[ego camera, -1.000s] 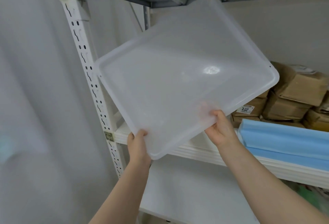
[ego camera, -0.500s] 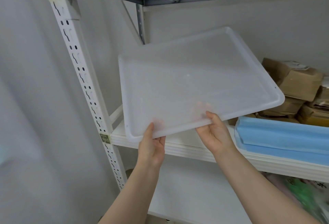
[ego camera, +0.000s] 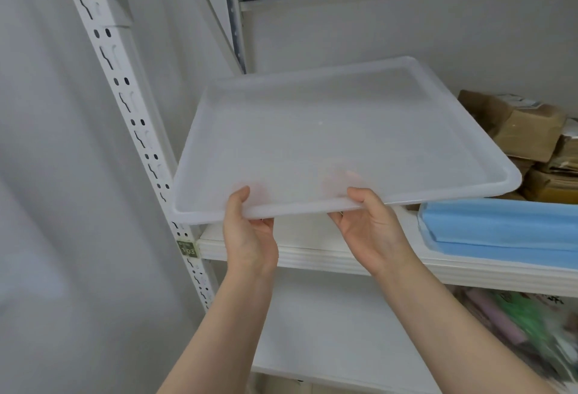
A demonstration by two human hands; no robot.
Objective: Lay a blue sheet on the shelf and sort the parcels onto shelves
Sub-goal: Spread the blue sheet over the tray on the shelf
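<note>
- A white metal shelving unit stands against a pale grey wall, its middle shelf (ego camera: 312,252) at about hand height.
- The left hand (ego camera: 250,237) grips the near edge of a translucent plastic tray (ego camera: 328,143), thumb on top of the rim and fingers curled underneath, showing faintly through the plastic.
- The right hand (ego camera: 372,231) holds the same near edge a little further right, in the same way: thumb over the rim, fingers under it.
- The tray is held in the air above the left part of the middle shelf, almost level, with its far edge towards the back wall.
- The blue sheet (ego camera: 500,231) lies folded on the right part of the middle shelf, along its front edge, just beside the right hand and below the tray's right corner.
- The parcels (ego camera: 525,130), wrapped in brown paper, are stacked behind the blue sheet at the back right of that shelf.
- A perforated upright post (ego camera: 131,105) runs down the left side of the unit, carrying small green labels reading 1-02 and 1-03.
- A lower shelf (ego camera: 328,324) shows beneath the forearms; at its right lie blurred pink and green packets (ego camera: 516,315), too smeared to identify.
</note>
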